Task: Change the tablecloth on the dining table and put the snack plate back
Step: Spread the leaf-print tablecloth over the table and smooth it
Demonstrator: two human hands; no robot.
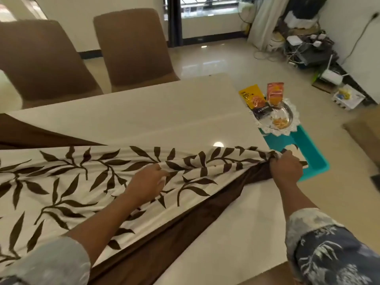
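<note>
The leaf-patterned tablecloth (pixel 61 182), cream with brown leaves and a plain brown border, lies partly spread over the near half of the cream dining table (pixel 164 112), gathered into folds toward the right edge. The right hand (pixel 285 167) has its fingers curled tight round the bunched corner there, and the left hand (pixel 146 182) pinches a fold near the cloth's middle. The snack plate (pixel 296 118), lace-rimmed and holding a few snacks, sits off the table on a teal stool (pixel 308 149) just beside the right edge, with a yellow packet (pixel 251 97) and an orange packet (pixel 275 93) leaning on it. Two brown chairs (pixel 131 46) stand at the far side.
</note>
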